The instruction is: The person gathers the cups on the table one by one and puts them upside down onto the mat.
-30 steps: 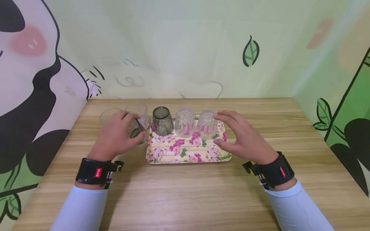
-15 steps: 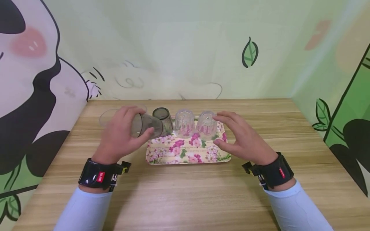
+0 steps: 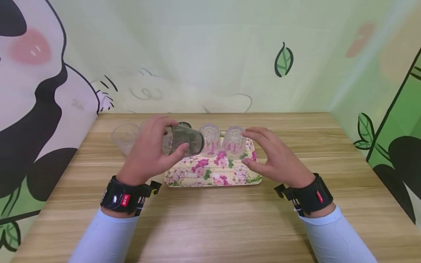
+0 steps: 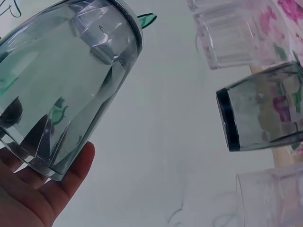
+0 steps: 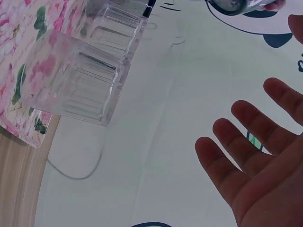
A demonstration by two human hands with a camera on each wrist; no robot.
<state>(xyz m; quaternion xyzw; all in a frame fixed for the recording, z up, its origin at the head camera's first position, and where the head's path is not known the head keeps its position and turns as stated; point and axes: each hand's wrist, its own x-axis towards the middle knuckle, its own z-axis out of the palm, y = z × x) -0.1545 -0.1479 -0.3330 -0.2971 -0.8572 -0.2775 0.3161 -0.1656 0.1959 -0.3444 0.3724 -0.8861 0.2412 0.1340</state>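
My left hand [image 3: 148, 153] grips a grey-tinted drinking glass [image 3: 190, 139] on its side above the tray's left part, its base turned right. The same held glass [image 4: 71, 85] fills the upper left of the left wrist view. Behind it, a second grey glass [image 4: 260, 113] stands upside down on the flowered tray [image 3: 213, 179]; the head view shows mostly its base edge. Two clear glasses [image 3: 210, 137] [image 3: 234, 140] stand upside down to its right. My right hand [image 3: 277, 157] hovers with spread fingers beside the right-hand clear glass, apart from it in the right wrist view.
A clear glass [image 3: 122, 134] stands mouth up on the wooden table [image 3: 210, 223], left of the tray. Another clear glass [image 3: 143, 124] is mostly hidden behind my left hand. A printed wall [image 3: 204, 65] rises along the table's back edge.
My left hand has lifted the grey glass from the left of the tray, tipped it sideways and carried it right over the tray. The right hand has stayed almost still.
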